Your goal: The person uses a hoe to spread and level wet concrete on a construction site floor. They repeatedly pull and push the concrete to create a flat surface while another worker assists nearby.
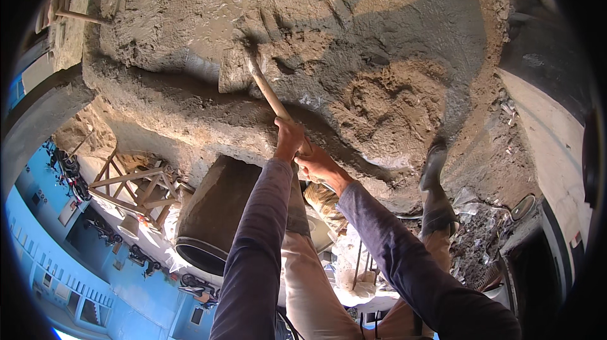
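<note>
Both my hands grip the wooden handle of a hoe [268, 90], which slants up and left into wet mud [392, 24]. My left hand [289, 136] is closed around the shaft, farther toward the head. Close behind it, my right hand [321, 167] is wrapped around the shaft near its lower end. The flat, mud-coated blade [234, 76] rests at the mud's near edge, its outline partly lost in the same brown. A lumpy, lighter mound [395, 103] rises to the right of the hoe. My right boot [433, 166], caked with mud, stands beside that mound.
A raised earthen edge [190, 122] borders the mud on my side. Below it are a large dark cylindrical container [218, 210] and a wooden frame [136, 189]. Another wooden handle [82, 17] sticks out at the far left. Rubble [471, 239] lies near my right leg.
</note>
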`<action>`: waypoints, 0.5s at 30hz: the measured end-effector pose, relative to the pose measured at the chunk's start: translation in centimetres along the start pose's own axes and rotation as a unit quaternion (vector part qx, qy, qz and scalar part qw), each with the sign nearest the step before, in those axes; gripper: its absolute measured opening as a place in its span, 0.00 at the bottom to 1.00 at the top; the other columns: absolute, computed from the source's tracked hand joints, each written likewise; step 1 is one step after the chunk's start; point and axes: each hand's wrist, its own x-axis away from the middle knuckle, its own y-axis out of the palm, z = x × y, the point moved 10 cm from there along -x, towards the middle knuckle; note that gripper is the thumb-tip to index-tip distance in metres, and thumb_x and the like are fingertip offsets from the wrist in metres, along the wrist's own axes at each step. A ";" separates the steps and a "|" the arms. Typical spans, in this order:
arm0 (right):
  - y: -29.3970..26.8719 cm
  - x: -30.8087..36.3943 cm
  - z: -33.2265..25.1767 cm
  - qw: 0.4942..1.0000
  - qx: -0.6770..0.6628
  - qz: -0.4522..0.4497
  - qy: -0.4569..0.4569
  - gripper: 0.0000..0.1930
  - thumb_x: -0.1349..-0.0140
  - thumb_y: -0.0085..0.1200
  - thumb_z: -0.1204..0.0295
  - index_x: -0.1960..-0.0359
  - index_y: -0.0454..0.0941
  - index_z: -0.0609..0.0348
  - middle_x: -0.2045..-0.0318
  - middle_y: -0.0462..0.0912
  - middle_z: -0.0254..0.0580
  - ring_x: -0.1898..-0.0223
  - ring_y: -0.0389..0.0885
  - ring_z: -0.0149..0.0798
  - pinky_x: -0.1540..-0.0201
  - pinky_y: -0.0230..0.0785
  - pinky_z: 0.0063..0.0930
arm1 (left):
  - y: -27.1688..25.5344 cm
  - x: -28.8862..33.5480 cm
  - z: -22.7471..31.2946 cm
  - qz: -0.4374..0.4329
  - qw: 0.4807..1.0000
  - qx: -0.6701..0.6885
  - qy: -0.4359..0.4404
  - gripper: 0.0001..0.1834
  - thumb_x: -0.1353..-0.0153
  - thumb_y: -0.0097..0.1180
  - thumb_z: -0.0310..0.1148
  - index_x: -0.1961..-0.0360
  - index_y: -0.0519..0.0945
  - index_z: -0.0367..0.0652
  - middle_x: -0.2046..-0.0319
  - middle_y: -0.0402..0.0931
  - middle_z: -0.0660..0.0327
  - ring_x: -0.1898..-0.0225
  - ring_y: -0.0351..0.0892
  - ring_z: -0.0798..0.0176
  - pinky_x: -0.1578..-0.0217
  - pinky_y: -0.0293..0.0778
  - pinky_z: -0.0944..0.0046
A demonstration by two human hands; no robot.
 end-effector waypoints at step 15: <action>-21.4 28.1 9.3 0.977 0.098 0.191 0.020 0.17 0.34 0.62 0.69 0.51 0.68 0.63 0.79 0.74 0.32 0.83 0.73 0.28 0.81 0.67 0.28 | 27.2 20.4 3.2 -0.175 0.944 0.258 -0.110 0.20 0.34 0.61 0.28 0.50 0.63 0.34 0.62 0.72 0.54 0.68 0.80 0.57 0.66 0.85 0.54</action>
